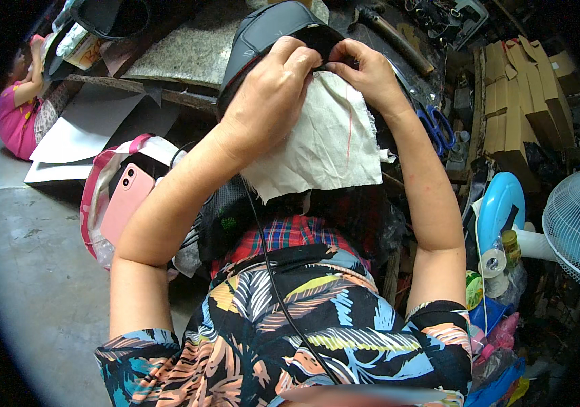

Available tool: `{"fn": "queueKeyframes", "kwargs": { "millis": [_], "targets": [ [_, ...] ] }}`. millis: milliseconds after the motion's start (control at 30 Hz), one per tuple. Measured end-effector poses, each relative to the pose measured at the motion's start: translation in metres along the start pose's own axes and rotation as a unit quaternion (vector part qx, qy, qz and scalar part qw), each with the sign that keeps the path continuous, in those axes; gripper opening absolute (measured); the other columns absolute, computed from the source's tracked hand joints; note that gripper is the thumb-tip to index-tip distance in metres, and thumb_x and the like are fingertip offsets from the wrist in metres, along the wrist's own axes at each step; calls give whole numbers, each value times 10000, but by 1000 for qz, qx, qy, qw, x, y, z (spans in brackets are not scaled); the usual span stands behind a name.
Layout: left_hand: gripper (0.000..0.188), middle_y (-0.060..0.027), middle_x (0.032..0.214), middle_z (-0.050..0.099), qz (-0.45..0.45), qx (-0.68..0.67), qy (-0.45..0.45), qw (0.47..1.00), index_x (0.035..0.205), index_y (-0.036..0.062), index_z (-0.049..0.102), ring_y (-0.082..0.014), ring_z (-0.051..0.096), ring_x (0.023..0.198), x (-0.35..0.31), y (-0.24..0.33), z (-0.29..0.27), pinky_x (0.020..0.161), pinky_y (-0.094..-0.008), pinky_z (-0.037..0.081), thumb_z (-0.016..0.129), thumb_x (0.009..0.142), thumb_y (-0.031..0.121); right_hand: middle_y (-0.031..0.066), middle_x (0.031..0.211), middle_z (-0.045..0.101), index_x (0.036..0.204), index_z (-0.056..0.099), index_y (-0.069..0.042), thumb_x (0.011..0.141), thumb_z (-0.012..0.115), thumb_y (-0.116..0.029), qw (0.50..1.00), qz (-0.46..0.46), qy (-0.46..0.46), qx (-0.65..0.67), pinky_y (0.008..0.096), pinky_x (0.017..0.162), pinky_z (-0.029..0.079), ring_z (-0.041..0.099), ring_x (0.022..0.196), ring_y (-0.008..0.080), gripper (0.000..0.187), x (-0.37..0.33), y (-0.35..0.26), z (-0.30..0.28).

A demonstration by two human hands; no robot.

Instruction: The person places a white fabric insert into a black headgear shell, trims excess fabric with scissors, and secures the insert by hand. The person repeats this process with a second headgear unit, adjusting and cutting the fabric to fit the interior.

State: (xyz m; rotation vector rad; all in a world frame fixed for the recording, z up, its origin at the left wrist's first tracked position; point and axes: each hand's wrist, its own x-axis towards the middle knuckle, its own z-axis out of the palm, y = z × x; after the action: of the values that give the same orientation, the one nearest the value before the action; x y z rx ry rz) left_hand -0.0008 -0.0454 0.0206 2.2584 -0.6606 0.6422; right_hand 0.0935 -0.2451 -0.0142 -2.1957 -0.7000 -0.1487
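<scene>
A dark grey, leather-like piece (255,42), curved and hollow like a shoe upper, stands at the table's near edge; its exact kind is unclear. My left hand (273,88) is closed, fingers bent over the rim of its opening. Just to the right, my right hand (364,71) pinches the same rim between thumb and fingers. Below both hands hangs an off-white cloth (327,139) with frayed edges and a thin red line. Its upper edge meets the dark rim under my fingers. Whether anything small sits between my fingertips is hidden.
Blue-handled scissors (436,129) lie right of my right forearm, below a metal bar (398,42). Cardboard boxes (520,102) and a white fan (571,227) stand at right. On the left are a pink phone (127,200), white sheets (76,132) and a person in pink (15,122).
</scene>
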Motion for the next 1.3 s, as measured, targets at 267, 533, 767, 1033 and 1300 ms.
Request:
{"fn": "queueKeyframes", "kwargs": {
  "millis": [267, 533, 767, 1033, 1300],
  "targets": [
    [316, -62, 1218, 613, 63, 176, -154, 970, 1184, 125, 672, -299, 540, 1116, -4, -4, 9, 956, -409, 473, 667, 886, 232, -14, 773, 657, 916, 683, -68, 970, 651, -256, 959, 159, 46, 229, 226, 634, 490, 623, 705, 75, 198, -15, -13, -44],
    [271, -56, 1091, 638, 52, 191, -191, 961, 1149, 163, 712, -279, 553, 967, 10, -4, 7, 859, -398, 496, 627, 909, 255, 26, 686, 674, 889, 718, -60, 897, 723, -334, 973, 113, 28, -198, 238, 574, 468, 594, 610, 82, 273, -46, -37, -17],
    [206, -125, 889, 716, -15, 213, -58, 975, 944, 78, 674, -269, 690, 894, 35, 3, 37, 729, -388, 570, 728, 764, 163, 42, 731, 685, 980, 735, -63, 799, 815, -234, 988, 141, 30, 48, 259, 602, 478, 605, 646, 92, 262, -39, -7, -13],
    [333, -115, 956, 698, -84, 247, -84, 962, 1027, 109, 673, -308, 677, 941, 38, -4, 44, 797, -422, 549, 769, 770, 298, 13, 785, 663, 1009, 751, -67, 785, 820, -209, 981, 118, 36, 151, 252, 656, 495, 602, 697, 90, 274, -40, -6, -14],
    [391, -127, 1034, 683, -110, 117, -58, 985, 1107, 102, 679, -324, 668, 974, 27, -22, 48, 830, -437, 535, 792, 781, 287, 3, 888, 646, 1054, 746, -40, 827, 784, -157, 995, 77, 55, 32, 227, 674, 463, 555, 743, 72, 258, -41, -13, -9]
  ]
}}
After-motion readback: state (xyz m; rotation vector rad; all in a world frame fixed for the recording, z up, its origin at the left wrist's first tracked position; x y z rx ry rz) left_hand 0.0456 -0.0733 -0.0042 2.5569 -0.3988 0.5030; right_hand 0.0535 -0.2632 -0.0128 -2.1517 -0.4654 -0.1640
